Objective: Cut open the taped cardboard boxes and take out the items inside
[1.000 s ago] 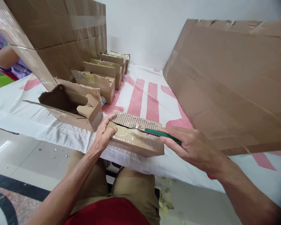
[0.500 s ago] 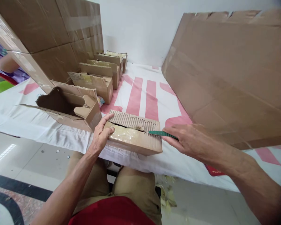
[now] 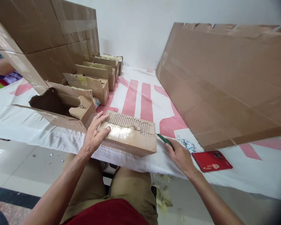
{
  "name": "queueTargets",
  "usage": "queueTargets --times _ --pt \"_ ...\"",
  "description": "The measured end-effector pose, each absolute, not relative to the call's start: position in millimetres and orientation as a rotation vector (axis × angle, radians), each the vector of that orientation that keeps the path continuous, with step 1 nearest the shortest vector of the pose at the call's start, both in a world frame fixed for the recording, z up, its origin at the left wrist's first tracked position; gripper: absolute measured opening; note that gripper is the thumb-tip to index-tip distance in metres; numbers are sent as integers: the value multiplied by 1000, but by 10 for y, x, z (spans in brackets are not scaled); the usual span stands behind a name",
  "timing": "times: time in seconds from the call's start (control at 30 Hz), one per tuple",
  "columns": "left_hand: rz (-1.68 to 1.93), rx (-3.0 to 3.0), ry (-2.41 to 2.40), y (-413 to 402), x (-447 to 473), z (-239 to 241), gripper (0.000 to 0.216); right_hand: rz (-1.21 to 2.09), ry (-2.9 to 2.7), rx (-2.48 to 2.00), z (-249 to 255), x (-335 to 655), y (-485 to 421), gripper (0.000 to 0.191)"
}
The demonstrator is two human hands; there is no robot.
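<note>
A long cardboard box point(image 3: 131, 140) lies in front of me at the table's edge. Clear tape covers part of its top, and bare corrugated ridges show along the far side. My left hand point(image 3: 95, 132) grips its left end, thumb on the taped top and fingers over the far edge. My right hand point(image 3: 180, 156) is closed around a green-handled knife point(image 3: 165, 140). The knife's tip is just off the box's right end, pointing toward it. The handle's rear part is hidden in my palm.
An opened box point(image 3: 84, 115) stands to the left, with several more opened boxes point(image 3: 100, 89) in a row behind. Large cardboard panels point(image 3: 224, 84) rise at both sides. A red phone point(image 3: 212, 161) lies beyond my right wrist. Another person's arm point(image 3: 3, 67) shows far left.
The knife has come out of the slit in the box's top, and my right hand has drawn back toward me. The phone is now uncovered. My left hand stays on the box.
</note>
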State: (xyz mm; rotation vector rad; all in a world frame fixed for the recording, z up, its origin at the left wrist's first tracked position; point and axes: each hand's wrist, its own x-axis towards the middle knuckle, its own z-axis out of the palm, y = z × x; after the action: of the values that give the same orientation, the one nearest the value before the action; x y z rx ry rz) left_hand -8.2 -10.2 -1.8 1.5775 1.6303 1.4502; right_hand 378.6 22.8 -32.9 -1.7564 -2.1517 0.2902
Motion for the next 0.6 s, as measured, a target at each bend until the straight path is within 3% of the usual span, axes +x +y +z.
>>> queueTargets --times 0.13,0.4,0.6 --pt "1390 1803 1614 -197 -154 119 43 213 -2199 -1759 -514 3763 285 49" --pt "1297 1724 1538 -290 -203 192 31 532 -2103 -987 505 3184 484 25" --pt "1477 1760 1361 -440 -206 223 10 650 -2342 -848 602 2851 752 31"
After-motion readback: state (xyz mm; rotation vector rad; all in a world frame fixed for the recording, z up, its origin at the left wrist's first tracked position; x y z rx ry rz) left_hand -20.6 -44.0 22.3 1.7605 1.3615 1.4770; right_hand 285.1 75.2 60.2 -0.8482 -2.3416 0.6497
